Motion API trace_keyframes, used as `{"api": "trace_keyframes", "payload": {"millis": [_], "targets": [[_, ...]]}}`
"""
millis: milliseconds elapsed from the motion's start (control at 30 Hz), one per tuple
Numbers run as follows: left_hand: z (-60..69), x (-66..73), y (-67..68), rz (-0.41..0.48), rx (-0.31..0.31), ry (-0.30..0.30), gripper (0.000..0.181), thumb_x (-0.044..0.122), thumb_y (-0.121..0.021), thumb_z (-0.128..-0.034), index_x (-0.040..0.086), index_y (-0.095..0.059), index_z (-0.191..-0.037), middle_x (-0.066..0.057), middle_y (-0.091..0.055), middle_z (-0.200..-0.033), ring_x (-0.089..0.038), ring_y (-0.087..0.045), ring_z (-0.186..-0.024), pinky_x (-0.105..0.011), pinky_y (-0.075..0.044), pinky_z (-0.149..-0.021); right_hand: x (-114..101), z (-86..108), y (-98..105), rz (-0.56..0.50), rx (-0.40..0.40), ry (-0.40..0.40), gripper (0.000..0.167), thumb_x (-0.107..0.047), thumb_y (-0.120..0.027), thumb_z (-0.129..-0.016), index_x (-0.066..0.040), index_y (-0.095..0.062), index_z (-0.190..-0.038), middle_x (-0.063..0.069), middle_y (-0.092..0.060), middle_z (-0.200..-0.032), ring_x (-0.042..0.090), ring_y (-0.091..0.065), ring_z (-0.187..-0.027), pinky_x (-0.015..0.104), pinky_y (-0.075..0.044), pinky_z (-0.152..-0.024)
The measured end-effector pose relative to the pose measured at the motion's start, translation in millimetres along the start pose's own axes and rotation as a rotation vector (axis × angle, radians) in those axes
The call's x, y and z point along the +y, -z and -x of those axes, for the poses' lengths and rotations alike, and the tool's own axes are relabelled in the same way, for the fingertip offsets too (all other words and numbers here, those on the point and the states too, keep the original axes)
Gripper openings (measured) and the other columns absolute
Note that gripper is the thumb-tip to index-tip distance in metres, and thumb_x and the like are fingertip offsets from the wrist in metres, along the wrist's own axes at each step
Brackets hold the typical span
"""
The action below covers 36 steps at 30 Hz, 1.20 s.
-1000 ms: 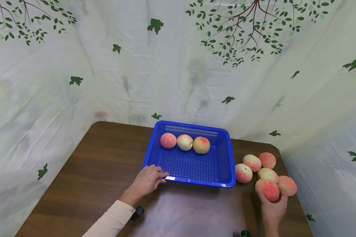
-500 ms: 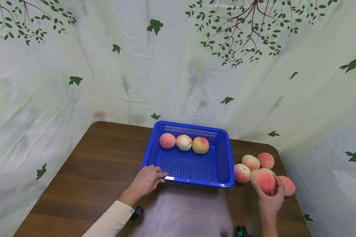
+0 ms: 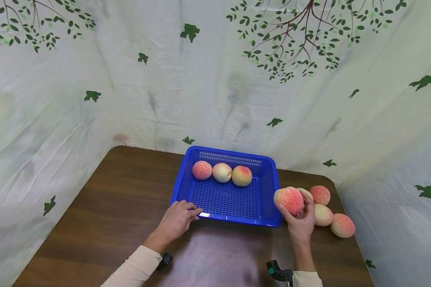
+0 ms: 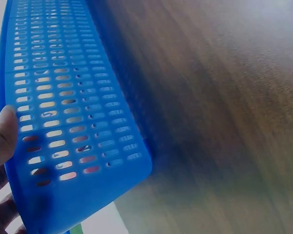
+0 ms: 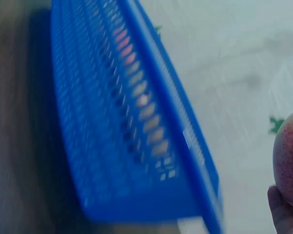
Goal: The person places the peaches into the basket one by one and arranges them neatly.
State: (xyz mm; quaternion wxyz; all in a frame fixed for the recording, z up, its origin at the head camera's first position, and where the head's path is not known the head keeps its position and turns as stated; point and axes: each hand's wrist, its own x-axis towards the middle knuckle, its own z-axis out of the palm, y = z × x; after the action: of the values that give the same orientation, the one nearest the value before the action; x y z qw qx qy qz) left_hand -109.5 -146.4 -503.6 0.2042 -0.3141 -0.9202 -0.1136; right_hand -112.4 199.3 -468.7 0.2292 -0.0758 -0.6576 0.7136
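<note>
A blue plastic basket (image 3: 230, 203) sits on the table with three peaches in a row along its back: a pink one (image 3: 202, 170), a pale one (image 3: 222, 172) and a yellow-red one (image 3: 242, 176). At its front-left rim my left hand (image 3: 179, 219) grips the edge; in the left wrist view the thumb (image 4: 4, 136) presses the outer wall. My right hand (image 3: 301, 223) holds a pink-red peach (image 3: 291, 200) just beside the basket's right rim, above the table. The right wrist view shows that peach (image 5: 290, 161) at its edge, beside the slotted basket wall (image 5: 112, 122).
Right of the basket lie loose peaches: a red one (image 3: 320, 195), a pale one (image 3: 323, 215) and a pink-yellow one (image 3: 343, 225). Another pale one (image 3: 305, 193) is partly hidden behind the held peach. A leaf-printed cloth (image 3: 215, 79) hangs behind the brown table (image 3: 129, 191).
My right hand has lifted the pink-red peach off the right-hand group and carried it left toward the basket. My left hand stays on the rim.
</note>
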Motion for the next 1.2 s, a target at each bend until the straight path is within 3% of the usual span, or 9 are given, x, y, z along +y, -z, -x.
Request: {"api": "trace_keyframes", "payload": {"millis": [300,367,467,533,667,800,900,1000,1200], "targets": [[3.2,0.2,-7.0,-0.036,0.124,-0.071,0.022,0.018,-0.073,-0.0808,0.014,-0.074,-0.102,-0.002,-0.067,-0.090,-0.020,-0.057,-0.077,-0.034,-0.043,-0.068,-6.1,-17.1,-51.1,0.016,-0.200,-0.051,0.075,0.003,-0.079,-0.074,-0.008,-0.041,-0.139,0.000,-0.049,-0.133,0.017,-0.049,-0.121,0.018,-0.045,-0.092],[5.0,-0.3,-9.3,-0.023,0.168,-0.090,0.018,0.020,-0.063,-0.0904,0.013,-0.074,-0.103,-0.003,-0.068,-0.092,-0.021,-0.059,-0.080,-0.037,-0.045,-0.071,-6.1,-21.4,-63.2,0.010,-0.246,-0.062,0.075,0.001,-0.080,-0.074,-0.009,-0.042,-0.138,0.001,-0.050,-0.132,0.018,-0.050,-0.119,0.019,-0.045,-0.092],[8.1,-0.5,-12.2,-0.001,0.229,-0.103,0.036,0.026,-0.042,-0.1029,0.012,-0.074,-0.102,-0.004,-0.069,-0.094,-0.023,-0.060,-0.083,-0.040,-0.046,-0.074,-5.1,-26.8,-81.0,0.031,-0.310,-0.061,0.074,-0.002,-0.081,-0.074,-0.008,-0.043,-0.138,0.003,-0.050,-0.132,0.019,-0.051,-0.118,0.022,-0.046,-0.092],[10.0,-0.3,-13.3,-0.002,0.270,-0.108,0.049,0.029,-0.029,-0.1064,0.013,-0.075,-0.101,-0.004,-0.069,-0.094,-0.023,-0.061,-0.084,-0.041,-0.046,-0.075,-4.0,-30.2,-92.9,0.038,-0.345,-0.058,0.073,-0.003,-0.081,-0.074,-0.008,-0.045,-0.137,0.004,-0.051,-0.132,0.020,-0.052,-0.118,0.024,-0.046,-0.092],[12.5,0.1,-13.9,-0.019,0.325,-0.118,0.054,0.026,-0.023,-0.1072,0.015,-0.075,-0.098,-0.004,-0.069,-0.093,-0.023,-0.060,-0.081,-0.040,-0.047,-0.072,1.0,-37.3,-117.4,0.048,-0.398,-0.072,0.073,-0.001,-0.081,-0.073,-0.006,-0.045,-0.137,0.008,-0.052,-0.131,0.022,-0.053,-0.117,0.030,-0.046,-0.093],[13.8,-0.9,-14.2,-0.030,0.328,-0.123,0.046,0.019,-0.030,-0.1040,0.016,-0.076,-0.099,-0.002,-0.068,-0.094,-0.021,-0.059,-0.079,-0.039,-0.046,-0.071,8.3,-42.5,-142.2,0.036,-0.439,-0.135,0.072,0.003,-0.081,-0.071,-0.004,-0.046,-0.133,0.011,-0.053,-0.127,0.025,-0.055,-0.115,0.036,-0.046,-0.094],[14.2,-1.6,-14.6,-0.025,0.314,-0.110,0.034,0.014,-0.043,-0.0942,0.017,-0.076,-0.100,-0.001,-0.068,-0.094,-0.020,-0.058,-0.079,-0.038,-0.045,-0.071,14.8,-46.3,-159.7,0.057,-0.485,-0.179,0.068,0.004,-0.080,-0.070,-0.004,-0.049,-0.130,0.014,-0.055,-0.126,0.027,-0.055,-0.115,0.040,-0.045,-0.095],[14.5,-2.3,-15.2,-0.016,0.301,-0.096,0.031,0.011,-0.051,-0.0836,0.018,-0.077,-0.100,0.001,-0.068,-0.094,-0.019,-0.057,-0.078,-0.038,-0.045,-0.071,21.2,-49.1,-174.3,0.083,-0.574,-0.225,0.066,0.004,-0.078,-0.072,-0.005,-0.050,-0.131,0.016,-0.053,-0.128,0.030,-0.053,-0.117,0.043,-0.045,-0.095],[14.3,-3.4,-15.6,-0.004,0.298,-0.093,0.032,0.008,-0.055,-0.0784,0.018,-0.077,-0.100,0.001,-0.068,-0.094,-0.019,-0.057,-0.079,-0.038,-0.045,-0.071,39.1,-50.2,-193.3,0.159,-0.752,-0.283,0.063,0.000,-0.077,-0.074,-0.008,-0.053,-0.132,0.014,-0.053,-0.130,0.030,-0.052,-0.116,0.042,-0.047,-0.092]]}}
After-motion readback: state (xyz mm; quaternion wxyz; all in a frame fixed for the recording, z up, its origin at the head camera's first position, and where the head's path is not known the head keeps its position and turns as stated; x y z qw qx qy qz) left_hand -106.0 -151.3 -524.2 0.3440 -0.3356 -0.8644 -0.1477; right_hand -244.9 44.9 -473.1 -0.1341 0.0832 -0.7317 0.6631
